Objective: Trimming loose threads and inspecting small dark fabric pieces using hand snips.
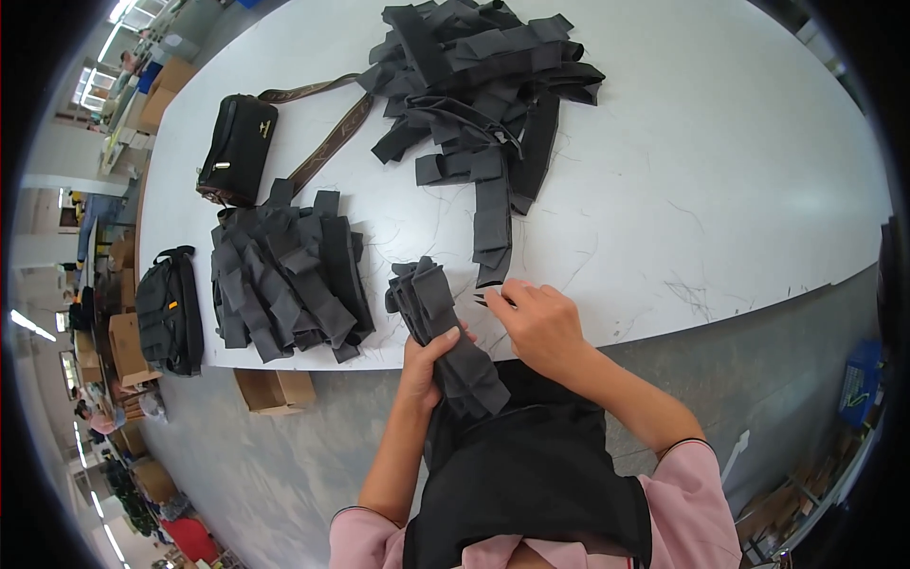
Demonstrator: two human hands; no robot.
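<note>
My left hand (424, 368) is closed around a bundle of dark grey fabric strips (438, 313), held at a slant over the table's near edge. The thumb presses across the bundle, and its lower end hangs against the black apron. To the right, my right hand (540, 324) is closed on a small dark tool with two points, which look like thread snips (482, 300); most of it is hidden in the fingers. Its tips point left, just below the end of a loose grey strip (493, 223). That strip reaches down from a large tangled pile of similar strips (474, 71).
A flatter stack of grey strips (284, 280) lies left on the white table (682, 180). Behind it sits a black bag (242, 147) with a patterned strap. A black backpack (171, 313) is at the left edge. Thread ends litter the tabletop. Below stands a cardboard box (275, 389).
</note>
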